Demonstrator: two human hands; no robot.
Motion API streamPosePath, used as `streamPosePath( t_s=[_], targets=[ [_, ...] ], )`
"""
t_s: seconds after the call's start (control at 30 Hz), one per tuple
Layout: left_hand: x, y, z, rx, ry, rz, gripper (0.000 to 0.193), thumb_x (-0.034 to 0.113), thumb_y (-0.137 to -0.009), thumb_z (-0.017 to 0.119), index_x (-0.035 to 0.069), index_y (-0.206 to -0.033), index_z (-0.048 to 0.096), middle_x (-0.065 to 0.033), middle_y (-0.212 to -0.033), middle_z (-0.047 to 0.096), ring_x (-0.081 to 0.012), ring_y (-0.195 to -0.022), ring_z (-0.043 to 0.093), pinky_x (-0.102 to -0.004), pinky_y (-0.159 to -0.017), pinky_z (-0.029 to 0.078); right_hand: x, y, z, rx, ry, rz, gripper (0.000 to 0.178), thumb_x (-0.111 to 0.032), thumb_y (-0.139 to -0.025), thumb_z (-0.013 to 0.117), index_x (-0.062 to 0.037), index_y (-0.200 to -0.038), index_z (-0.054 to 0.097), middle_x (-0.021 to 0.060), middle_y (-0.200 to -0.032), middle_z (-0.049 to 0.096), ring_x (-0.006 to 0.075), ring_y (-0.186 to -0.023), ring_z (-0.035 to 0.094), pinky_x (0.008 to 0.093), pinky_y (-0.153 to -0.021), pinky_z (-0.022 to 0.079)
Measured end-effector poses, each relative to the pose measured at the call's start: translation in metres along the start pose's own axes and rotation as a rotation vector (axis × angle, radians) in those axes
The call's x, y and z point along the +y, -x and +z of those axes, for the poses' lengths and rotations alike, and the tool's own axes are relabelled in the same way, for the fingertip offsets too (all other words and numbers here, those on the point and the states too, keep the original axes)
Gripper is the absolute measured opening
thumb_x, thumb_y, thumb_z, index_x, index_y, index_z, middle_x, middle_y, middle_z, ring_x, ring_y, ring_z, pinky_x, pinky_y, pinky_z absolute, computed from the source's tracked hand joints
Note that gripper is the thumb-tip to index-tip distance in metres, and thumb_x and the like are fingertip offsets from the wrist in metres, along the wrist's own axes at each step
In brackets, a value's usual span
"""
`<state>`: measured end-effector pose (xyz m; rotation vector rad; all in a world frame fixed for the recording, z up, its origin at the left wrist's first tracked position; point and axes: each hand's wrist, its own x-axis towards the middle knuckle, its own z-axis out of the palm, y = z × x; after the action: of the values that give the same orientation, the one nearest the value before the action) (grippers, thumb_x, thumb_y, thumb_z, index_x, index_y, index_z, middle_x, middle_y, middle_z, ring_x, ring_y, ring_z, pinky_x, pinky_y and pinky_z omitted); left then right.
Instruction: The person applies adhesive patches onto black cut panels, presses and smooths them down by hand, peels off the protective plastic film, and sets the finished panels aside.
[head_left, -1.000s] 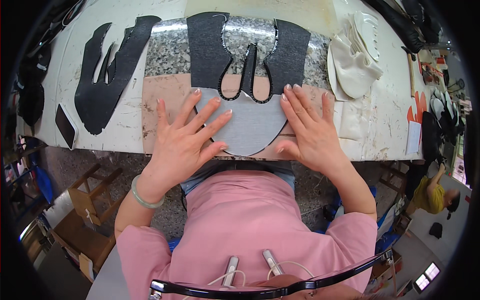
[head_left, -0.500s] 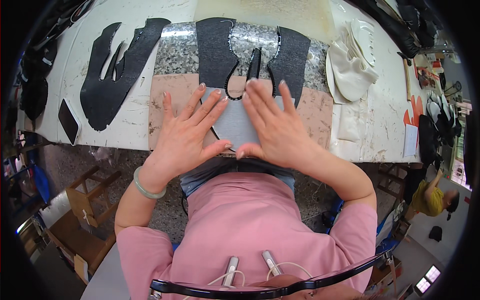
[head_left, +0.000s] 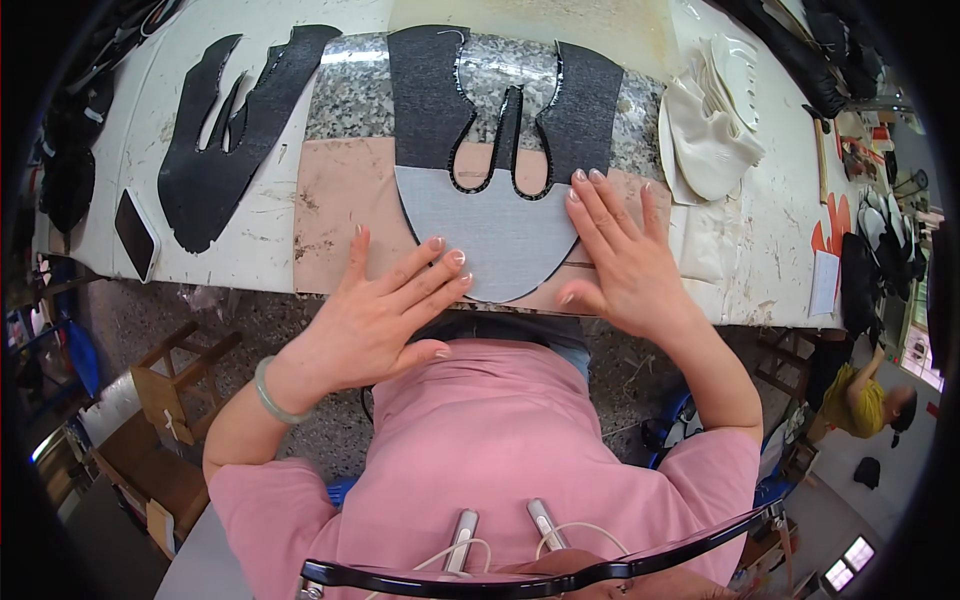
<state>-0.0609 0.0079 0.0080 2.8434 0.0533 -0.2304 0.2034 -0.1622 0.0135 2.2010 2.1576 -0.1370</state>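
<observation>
A dark grey, U-shaped fabric shoe upper lies flat in front of me, its black-edged cutouts around a narrow central tongue. Light grey backing covers its rounded end nearest me. The upper rests partly on a pinkish-tan board and partly on a speckled grey stone slab. My left hand is open, its fingertips at the lower left edge of the backing. My right hand is open too, fingers stretched out, with its fingertips at the right edge of the upper. Neither hand grips anything.
A second dark upper lies to the left, beside a phone. Cream-coloured pieces are stacked to the right, with orange-handled scissors farther right. A wooden stool stands at lower left. Another person in yellow is at far right.
Both hands have moved apart and off the middle of the backing, left hand down and leftward, right hand to the right. More of the backing and the cutouts now shows.
</observation>
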Motion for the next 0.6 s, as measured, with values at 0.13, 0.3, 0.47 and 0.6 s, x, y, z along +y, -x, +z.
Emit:
streamPosePath(
  t_s=[0.13,0.3,0.47,0.6],
  targets=[
    [-0.009,-0.002,-0.007,-0.012,0.000,0.066,0.082,0.068,-0.084,0.047,0.014,-0.145,0.039,-0.0051,-0.153,0.033,-0.0237,-0.146,0.022,-0.0663,-0.111,-0.007,-0.037,-0.002,0.002,-0.051,-0.156,-0.192,0.091,-0.072,-0.085,0.037,0.0001,-0.141,0.040,0.0106,-0.153,0.033,0.0214,-0.144,0.025,0.0571,-0.113,0.016],
    [0.007,0.001,-0.017,-0.074,0.040,0.044,0.098,0.078,-0.074,0.050,0.012,-0.145,0.038,-0.0050,-0.153,0.033,-0.0249,-0.146,0.020,-0.0662,-0.111,-0.005,-0.035,-0.047,0.008,0.037,-0.247,-0.362,0.089,-0.071,-0.087,0.034,-0.0003,-0.142,0.040,0.0119,-0.151,0.036,0.0221,-0.144,0.027,0.0574,-0.114,0.014],
    [0.013,0.003,-0.013,0.002,0.058,0.020,0.100,0.080,-0.071,0.050,0.010,-0.143,0.043,-0.0066,-0.149,0.039,-0.0245,-0.145,0.022,-0.0667,-0.111,-0.001,-0.031,-0.102,0.009,0.088,-0.148,-0.427,0.087,-0.069,-0.090,0.032,-0.0019,-0.145,0.034,0.0114,-0.154,0.030,0.0221,-0.146,0.021,0.0591,-0.114,0.008],
    [-0.002,0.000,-0.018,0.003,-0.006,0.043,0.097,0.078,-0.073,0.049,0.011,-0.142,0.044,-0.0065,-0.148,0.042,-0.0217,-0.141,0.032,-0.0648,-0.112,0.001,-0.028,-0.095,0.012,0.083,-0.166,-0.420,0.087,-0.068,-0.090,0.034,-0.0018,-0.147,0.032,0.0111,-0.155,0.028,0.0232,-0.146,0.020,0.0581,-0.115,0.007]
  ],
)
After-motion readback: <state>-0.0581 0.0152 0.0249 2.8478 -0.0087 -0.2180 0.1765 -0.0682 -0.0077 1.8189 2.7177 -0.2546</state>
